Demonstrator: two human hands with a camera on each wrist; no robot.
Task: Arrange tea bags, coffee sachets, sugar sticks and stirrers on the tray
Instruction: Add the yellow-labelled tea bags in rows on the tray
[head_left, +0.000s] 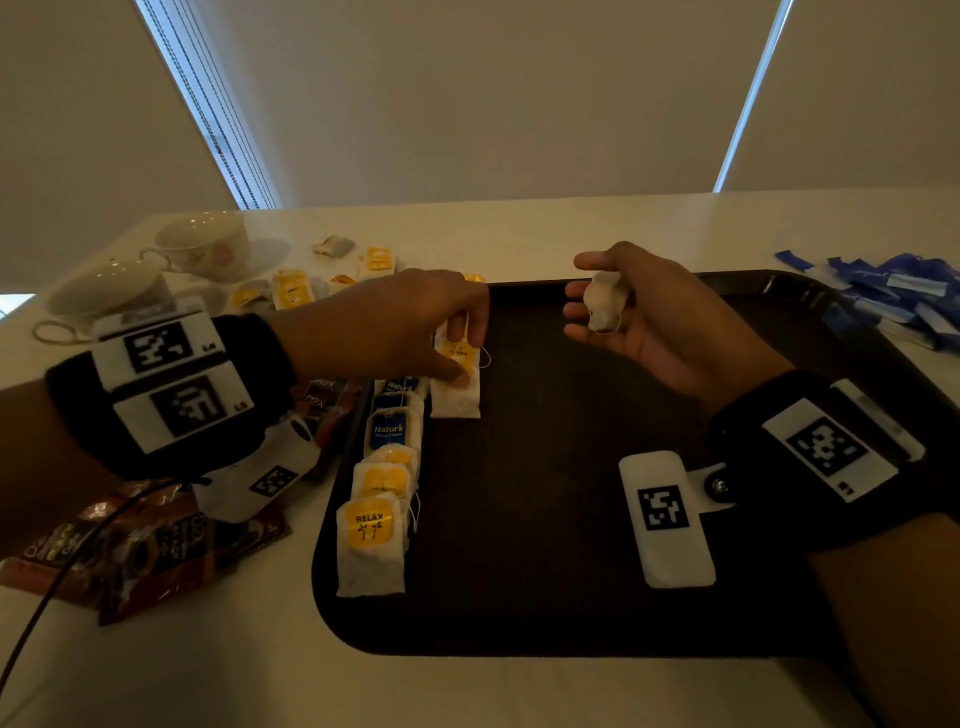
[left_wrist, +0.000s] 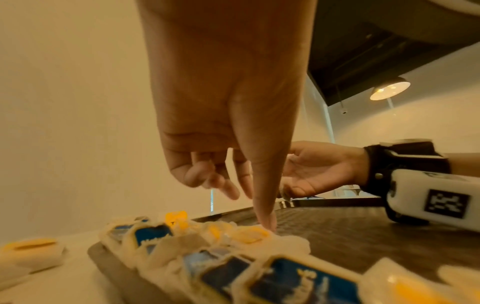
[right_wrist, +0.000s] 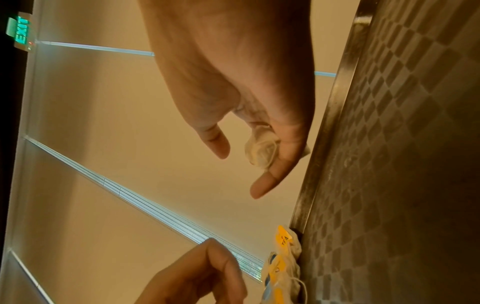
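Left hand (head_left: 405, 322) is pressing its thumb and fingertips down on a yellow-tagged tea bag (head_left: 457, 384) lying at the far end of the tea bag row (head_left: 382, 478) along the dark tray (head_left: 545, 597)'s left edge. Right hand (head_left: 649, 322) is hovering palm-up over the tray, fingers loosely cupping a crumpled tea bag (head_left: 602, 301). Coffee sachets (head_left: 156, 551), teacups (head_left: 202, 244) and blue sugar sticks (head_left: 893, 296) are lying on the worktop (head_left: 208, 675).

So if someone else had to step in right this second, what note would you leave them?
Left hand: fingertips pressing a yellow-tagged tea bag onto the tray, starting a second column.
Right hand: cupping a crumpled tea bag above the tray.
Done: one column of tea bags along the tray's left edge.
Left: loose tea bags behind the tray, coffee sachets to its left, blue sticks to its right. No stirrers visible.
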